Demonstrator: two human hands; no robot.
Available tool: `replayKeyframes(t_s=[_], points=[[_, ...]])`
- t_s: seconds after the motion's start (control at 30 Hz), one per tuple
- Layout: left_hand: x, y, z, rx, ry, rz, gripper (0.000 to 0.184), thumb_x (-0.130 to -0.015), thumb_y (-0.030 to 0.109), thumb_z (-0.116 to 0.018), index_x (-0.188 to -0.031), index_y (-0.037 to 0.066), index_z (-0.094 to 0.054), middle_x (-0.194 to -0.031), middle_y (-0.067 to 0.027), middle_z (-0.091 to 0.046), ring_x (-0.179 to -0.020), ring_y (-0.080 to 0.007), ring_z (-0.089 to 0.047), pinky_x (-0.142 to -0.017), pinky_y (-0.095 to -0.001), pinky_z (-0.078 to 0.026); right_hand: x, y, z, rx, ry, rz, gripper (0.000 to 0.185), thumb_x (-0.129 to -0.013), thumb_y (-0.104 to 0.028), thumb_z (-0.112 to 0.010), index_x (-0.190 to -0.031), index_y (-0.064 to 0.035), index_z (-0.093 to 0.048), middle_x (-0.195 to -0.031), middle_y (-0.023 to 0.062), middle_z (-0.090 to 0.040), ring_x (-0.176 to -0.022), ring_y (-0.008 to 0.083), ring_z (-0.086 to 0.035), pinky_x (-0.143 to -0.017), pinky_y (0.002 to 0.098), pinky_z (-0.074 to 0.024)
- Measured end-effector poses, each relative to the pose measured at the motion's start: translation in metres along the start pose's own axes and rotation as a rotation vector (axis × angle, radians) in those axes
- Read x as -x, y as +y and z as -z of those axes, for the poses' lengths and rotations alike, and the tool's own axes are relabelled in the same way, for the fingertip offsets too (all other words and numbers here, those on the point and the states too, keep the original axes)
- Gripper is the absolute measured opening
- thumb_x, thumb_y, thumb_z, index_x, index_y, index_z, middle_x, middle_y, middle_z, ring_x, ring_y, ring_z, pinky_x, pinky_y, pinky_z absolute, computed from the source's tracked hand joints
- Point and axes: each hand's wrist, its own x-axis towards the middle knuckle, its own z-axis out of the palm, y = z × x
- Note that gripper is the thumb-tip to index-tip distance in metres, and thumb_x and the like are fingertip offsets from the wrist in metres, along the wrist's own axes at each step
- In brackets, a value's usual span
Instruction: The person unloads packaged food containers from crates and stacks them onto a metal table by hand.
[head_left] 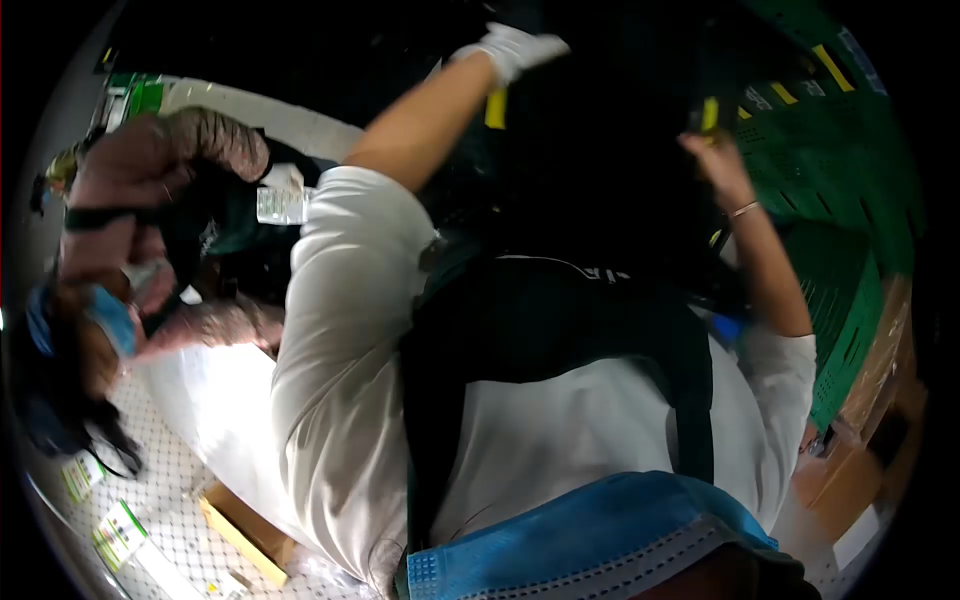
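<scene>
My left hand [512, 52] wears a white glove and reaches far forward over a very dark area. Its fingers look stretched out to the right, slightly smeared, with nothing visible in them. Just below that wrist shows a yellow strip [495, 109] on something dark. My right hand [718, 160], bare with a bracelet at the wrist, has its fingers curled in beside a yellow tag [710, 114] near the green crates. What they grip is lost in the dark. Between my arms is deep shadow, above my dark apron [550, 315].
Green crates [830, 150] with yellow marks stand along the right. At my left is a co-worker in a pink top [120, 190], near a clear plastic container [283, 203]. Cardboard [240, 535] lies at lower left, and a brown box [840, 490] at lower right.
</scene>
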Motion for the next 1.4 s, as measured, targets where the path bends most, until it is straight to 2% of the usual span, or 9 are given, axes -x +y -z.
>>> replayKeyframes(t_s=[0.23, 0.53, 0.67, 0.9, 1.0, 1.1, 1.17, 1.23, 1.4], points=[[0.268, -0.164, -0.206, -0.613, -1.104, -0.855, 0.064, -0.074, 0.058, -0.045, -0.105, 0.003, -0.052, -0.096, -0.0169, -0.057, -0.092, -0.0315, -0.054, -0.079, -0.039, -0.041, 0.259, 0.178, -0.246, -0.033, 0.021, -0.011, 0.046, -0.072, -0.026, -0.06, -0.106, 0.0035, -0.051, -0.098, 0.0164, -0.058, -0.087, 0.0217, -0.057, -0.078, 0.0292, -0.0429], [0.416, -0.451, -0.382, -0.263, -0.238, -1.752, 0.039, -0.065, 0.043, -0.063, -0.072, 0.006, -0.05, -0.045, -0.0043, -0.045, -0.041, -0.0217, -0.05, -0.04, -0.0303, -0.041, 0.437, 0.402, -0.352, 0.835, 1.074, -0.155, 0.059, -0.07, -0.041, -0.06, -0.112, -0.0038, -0.046, -0.111, 0.0172, -0.05, -0.102, 0.0303, -0.048, -0.085, 0.0376, -0.039], [0.41, -0.408, -0.39, -0.209, -0.105, -1.703, 0.047, -0.065, 0.051, -0.059, -0.052, 0.009, -0.042, -0.038, -0.0036, -0.039, -0.035, -0.0223, -0.047, -0.038, -0.0297, -0.039, 0.401, 0.415, -0.318, 1.169, 0.928, -0.295, 0.074, -0.068, -0.066, -0.045, -0.115, -0.0098, -0.046, -0.115, 0.0133, -0.048, -0.104, 0.0295, -0.047, -0.086, 0.0378, -0.0382], [0.313, -0.435, -0.407, 0.25, 0.297, -1.22, 0.029, -0.065, 0.003, -0.055, -0.093, -0.001, -0.057, -0.089, -0.016, -0.059, -0.082, -0.0292, -0.056, -0.077, -0.0357, -0.044, 0.427, 0.405, -0.401, 0.476, 0.383, -0.452, 0.062, -0.079, -0.057, -0.038, -0.092, 0.001, -0.056, -0.09, 0.0228, -0.057, -0.087, 0.0357, -0.054, -0.077, 0.0355, -0.0417], [0.251, -0.517, -0.411, 0.107, 0.541, -0.658, 0.039, -0.072, 0.012, -0.058, -0.106, -0.003, -0.048, -0.108, -0.0202, -0.048, -0.098, -0.0333, -0.048, -0.082, -0.0377, -0.041, 0.485, 0.469, -0.418, 0.16, 1.086, -0.39, 0.033, -0.077, -0.03, -0.058, -0.082, 0.0023, -0.056, -0.076, 0.0132, -0.06, -0.072, 0.02, -0.058, -0.066, 0.0309, -0.0439], [0.174, -0.528, -0.444, -0.084, -0.06, 0.038, 0.068, -0.074, 0.051, -0.051, -0.116, -0.003, -0.043, -0.121, -0.0219, -0.041, -0.112, -0.0326, -0.04, -0.092, -0.0357, -0.033, 0.52, 0.575, -0.468, -0.005, 0.957, -0.786, 0.049, -0.068, -0.043, -0.064, -0.083, 0.0034, -0.058, -0.071, 0.0101, -0.06, -0.065, 0.0202, -0.056, -0.061, 0.0314, -0.0438], [0.123, -0.522, -0.47, 0.09, -0.448, 0.065, 0.09, -0.069, 0.071, -0.036, -0.125, 0.0, -0.034, -0.127, -0.022, -0.034, -0.118, -0.0329, -0.034, -0.098, -0.0358, -0.026, 0.521, 0.634, -0.519, -0.356, 0.878, -1.027, 0.075, -0.068, -0.054, -0.059, -0.114, 0.0045, -0.046, -0.115, 0.0159, -0.048, -0.106, 0.0236, -0.046, -0.089, 0.0311, -0.034], [0.115, -0.514, -0.473, 0.002, -0.434, 0.056, 0.095, -0.064, 0.07, -0.044, -0.122, -0.004, -0.036, -0.128, -0.0203, -0.034, -0.119, -0.03, -0.033, -0.099, -0.0352, -0.024, 0.506, 0.6, -0.564, -1.195, 1.024, -0.769, 0.088, -0.067, -0.059, -0.057, -0.121, 0.0066, -0.037, -0.123, 0.0145, -0.041, -0.113, 0.0235, -0.039, -0.095, 0.0303, -0.0271], [0.057, -0.459, -0.479, 0.108, -0.499, 0.071, 0.09, -0.062, 0.066, -0.052, -0.111, -0.009, -0.046, -0.116, -0.0236, -0.046, -0.112, -0.0307, -0.041, -0.092, -0.0339, -0.031, 0.47, 0.513, -0.517, -1.023, 1.025, -1.03, 0.083, -0.069, -0.058, -0.055, -0.119, 0.0075, -0.039, -0.118, 0.0141, -0.046, -0.106, 0.0224, -0.045, -0.092, 0.0302, -0.0326]])
